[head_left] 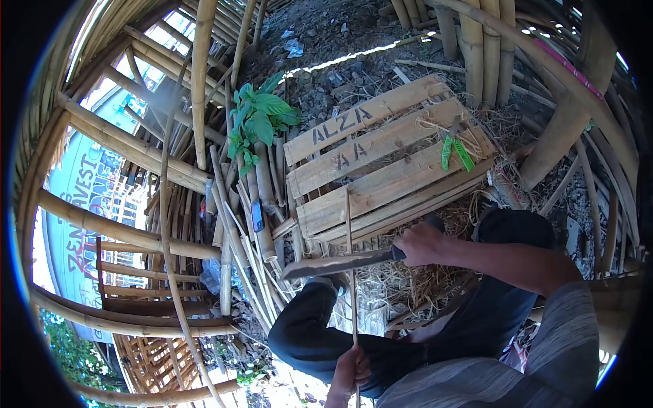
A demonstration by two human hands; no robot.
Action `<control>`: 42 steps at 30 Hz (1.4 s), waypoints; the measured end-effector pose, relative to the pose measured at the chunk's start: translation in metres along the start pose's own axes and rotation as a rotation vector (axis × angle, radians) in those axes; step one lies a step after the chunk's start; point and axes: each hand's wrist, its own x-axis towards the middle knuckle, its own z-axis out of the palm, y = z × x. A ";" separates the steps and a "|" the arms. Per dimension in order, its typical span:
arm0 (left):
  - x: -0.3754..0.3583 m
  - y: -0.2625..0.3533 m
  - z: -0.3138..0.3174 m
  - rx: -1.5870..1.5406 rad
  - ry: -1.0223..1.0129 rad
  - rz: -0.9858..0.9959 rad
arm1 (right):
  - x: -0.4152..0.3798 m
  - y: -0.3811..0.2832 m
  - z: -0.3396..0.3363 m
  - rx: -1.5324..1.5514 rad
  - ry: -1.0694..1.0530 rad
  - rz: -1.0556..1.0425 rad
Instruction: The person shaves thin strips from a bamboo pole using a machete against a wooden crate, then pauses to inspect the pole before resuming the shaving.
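Observation:
My right hand [420, 243] is wrapped round the dark handle of a large knife [333, 264], whose broad blade points left. The blade crosses a thin bamboo strip [352, 299] and looks to be against it. Near the bottom, my left hand [352, 368] is closed round the lower part of that strip. The strip stands lengthwise in the view, its upper end over the front edge of a slatted wooden crate [381, 184]. Green-handled cutters [456, 154] lie on the crate's right side.
Left of the crate are a leafy green plant [260, 117], cut bamboo pieces [264, 182] and a phone [257, 215]. Bamboo poles [129, 217] frame the left side. Straw [408, 292] lies below the crate. Thick bamboo posts [490, 54] stand at the upper right.

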 end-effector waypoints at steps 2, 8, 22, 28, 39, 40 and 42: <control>-0.006 -0.007 0.001 0.037 0.033 0.011 | 0.006 0.015 0.002 0.012 0.049 -0.018; -0.007 -0.031 -0.015 -0.056 0.155 -0.044 | 0.011 0.038 -0.010 0.002 0.062 0.261; -0.077 -0.066 -0.046 0.139 0.209 0.052 | 0.021 0.068 -0.008 -0.054 0.121 0.298; -0.062 -0.029 -0.032 0.121 0.356 0.261 | 0.007 0.067 0.003 -0.025 0.165 0.236; -0.015 0.070 -0.003 0.719 0.394 0.777 | 0.022 0.059 -0.023 0.316 0.578 0.298; -0.008 0.070 0.002 0.874 0.477 0.932 | 0.020 0.054 -0.033 0.438 0.610 0.314; 0.004 0.068 0.013 1.041 0.641 1.040 | 0.019 0.055 -0.034 0.640 0.719 0.286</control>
